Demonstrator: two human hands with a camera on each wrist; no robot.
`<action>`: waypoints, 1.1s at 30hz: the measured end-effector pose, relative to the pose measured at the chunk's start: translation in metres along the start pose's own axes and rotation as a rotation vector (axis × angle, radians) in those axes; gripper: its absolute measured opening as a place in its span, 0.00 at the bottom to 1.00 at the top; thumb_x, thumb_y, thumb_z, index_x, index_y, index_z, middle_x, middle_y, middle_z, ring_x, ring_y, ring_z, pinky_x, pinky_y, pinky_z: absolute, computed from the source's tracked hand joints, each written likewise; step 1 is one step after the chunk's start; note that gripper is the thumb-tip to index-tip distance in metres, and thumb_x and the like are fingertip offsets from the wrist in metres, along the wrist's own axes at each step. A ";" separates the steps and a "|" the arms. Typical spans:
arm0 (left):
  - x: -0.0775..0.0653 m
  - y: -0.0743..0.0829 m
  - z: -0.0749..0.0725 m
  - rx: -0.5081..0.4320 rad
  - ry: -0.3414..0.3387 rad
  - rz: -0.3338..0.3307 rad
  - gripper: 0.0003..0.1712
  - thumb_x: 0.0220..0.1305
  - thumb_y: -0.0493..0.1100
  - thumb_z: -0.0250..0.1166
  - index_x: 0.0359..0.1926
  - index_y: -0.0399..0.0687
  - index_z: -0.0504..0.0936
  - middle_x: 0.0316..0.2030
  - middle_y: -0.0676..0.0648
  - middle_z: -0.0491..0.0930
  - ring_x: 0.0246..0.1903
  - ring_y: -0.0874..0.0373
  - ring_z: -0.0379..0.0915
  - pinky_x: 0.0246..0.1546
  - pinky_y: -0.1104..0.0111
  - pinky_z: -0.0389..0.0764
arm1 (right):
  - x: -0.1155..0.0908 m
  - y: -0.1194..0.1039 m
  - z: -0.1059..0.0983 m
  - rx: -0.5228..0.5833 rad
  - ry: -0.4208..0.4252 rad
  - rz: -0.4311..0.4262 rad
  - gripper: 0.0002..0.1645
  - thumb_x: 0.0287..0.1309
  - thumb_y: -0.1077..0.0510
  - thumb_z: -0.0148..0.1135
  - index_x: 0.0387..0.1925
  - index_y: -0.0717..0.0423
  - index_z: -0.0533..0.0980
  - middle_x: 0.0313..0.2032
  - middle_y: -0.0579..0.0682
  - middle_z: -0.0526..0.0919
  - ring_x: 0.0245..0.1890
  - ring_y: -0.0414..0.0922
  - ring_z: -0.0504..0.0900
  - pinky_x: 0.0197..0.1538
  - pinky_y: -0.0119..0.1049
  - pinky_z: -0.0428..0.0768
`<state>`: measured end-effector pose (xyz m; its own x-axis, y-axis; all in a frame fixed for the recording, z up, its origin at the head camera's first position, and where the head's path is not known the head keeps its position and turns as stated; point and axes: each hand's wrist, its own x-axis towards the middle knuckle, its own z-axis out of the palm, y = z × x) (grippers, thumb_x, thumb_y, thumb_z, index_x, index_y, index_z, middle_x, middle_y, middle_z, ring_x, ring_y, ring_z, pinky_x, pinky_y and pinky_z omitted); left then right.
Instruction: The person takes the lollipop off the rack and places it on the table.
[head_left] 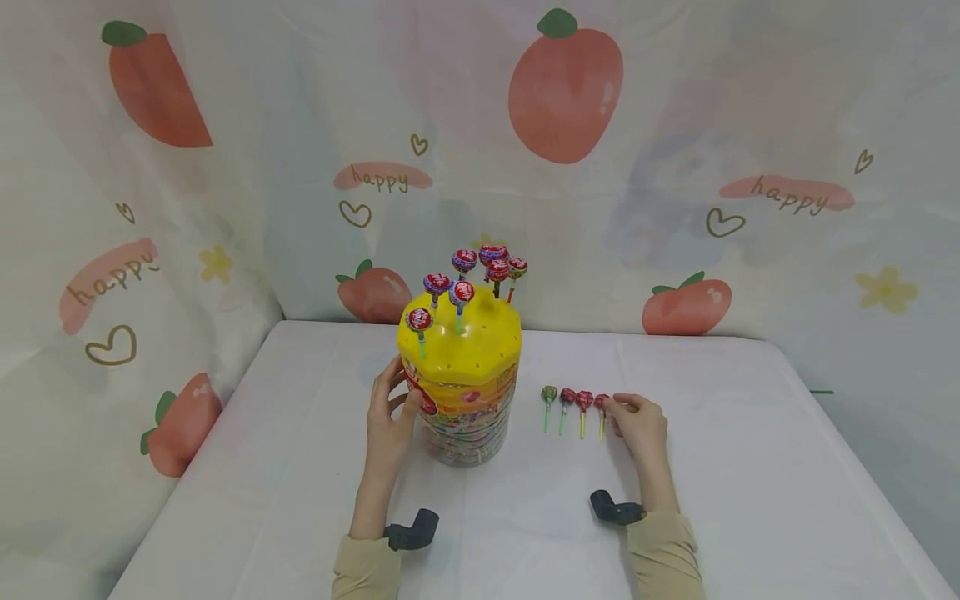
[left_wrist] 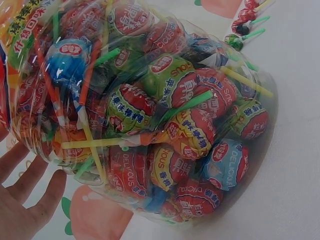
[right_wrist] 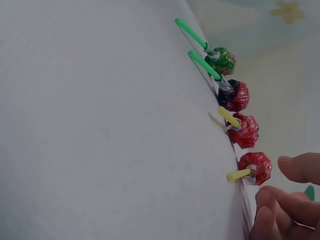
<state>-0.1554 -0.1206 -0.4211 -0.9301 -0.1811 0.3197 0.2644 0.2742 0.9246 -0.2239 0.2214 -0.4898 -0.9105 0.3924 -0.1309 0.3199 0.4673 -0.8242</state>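
Observation:
A clear jar [head_left: 467, 429] packed with wrapped lollipops [left_wrist: 170, 80] stands left of the table's middle. Several lollipops [head_left: 462, 293] stick upright out of its yellow lid [head_left: 480, 333]. My left hand [head_left: 392, 421] rests against the jar's left side, its fingers extended in the left wrist view. To the right of the jar, several lollipops lie in a row, a green-wrapped one [head_left: 550, 393] at the left end. At the right end is a red lollipop with a yellow stick [right_wrist: 255, 168]. My right hand [head_left: 640, 421] reaches right beside it, thumb and forefinger parted.
A white cloth [head_left: 300, 467] covers the table. Behind and beside it hangs a pale curtain [head_left: 465, 83] printed with fruit, hearts and lettering. Each wrist wears a dark camera mount [head_left: 617, 508] above a beige sleeve [head_left: 663, 550].

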 end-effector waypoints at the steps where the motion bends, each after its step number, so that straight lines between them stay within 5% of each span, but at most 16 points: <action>1: 0.000 -0.001 0.000 0.001 0.000 -0.001 0.32 0.68 0.38 0.57 0.71 0.43 0.60 0.65 0.39 0.66 0.65 0.47 0.63 0.59 0.70 0.70 | -0.001 -0.001 -0.001 -0.003 0.004 -0.002 0.24 0.61 0.53 0.60 0.54 0.64 0.76 0.32 0.55 0.82 0.20 0.35 0.75 0.23 0.26 0.73; 9: 0.007 -0.030 0.005 -0.013 0.021 0.027 0.33 0.67 0.39 0.60 0.71 0.46 0.60 0.64 0.41 0.67 0.64 0.47 0.64 0.61 0.49 0.71 | -0.010 -0.014 -0.013 0.014 0.072 -0.091 0.21 0.60 0.52 0.62 0.52 0.60 0.78 0.36 0.57 0.83 0.22 0.32 0.77 0.24 0.25 0.73; 16: 0.007 -0.039 0.005 -0.022 0.033 0.084 0.33 0.66 0.40 0.60 0.70 0.55 0.62 0.63 0.47 0.69 0.63 0.53 0.66 0.59 0.54 0.73 | -0.021 -0.031 -0.022 0.057 0.119 -0.166 0.20 0.63 0.51 0.60 0.52 0.57 0.79 0.42 0.59 0.83 0.24 0.27 0.75 0.30 0.20 0.74; 23: 0.006 -0.041 0.006 -0.021 0.044 0.116 0.32 0.68 0.46 0.59 0.70 0.56 0.62 0.63 0.46 0.69 0.62 0.51 0.66 0.58 0.47 0.73 | -0.038 -0.050 -0.030 0.105 0.135 -0.213 0.20 0.63 0.49 0.60 0.51 0.54 0.79 0.42 0.57 0.83 0.27 0.27 0.75 0.32 0.19 0.75; 33: 0.007 -0.041 0.006 -0.030 0.036 0.105 0.32 0.68 0.46 0.59 0.70 0.57 0.62 0.63 0.47 0.68 0.62 0.52 0.65 0.58 0.51 0.73 | -0.066 -0.074 -0.043 0.209 0.202 -0.336 0.16 0.61 0.51 0.63 0.48 0.54 0.81 0.27 0.31 0.76 0.27 0.28 0.77 0.31 0.20 0.75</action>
<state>-0.1740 -0.1271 -0.4587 -0.8871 -0.1873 0.4219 0.3680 0.2648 0.8913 -0.1760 0.1951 -0.3968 -0.8788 0.4022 0.2568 -0.0643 0.4334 -0.8989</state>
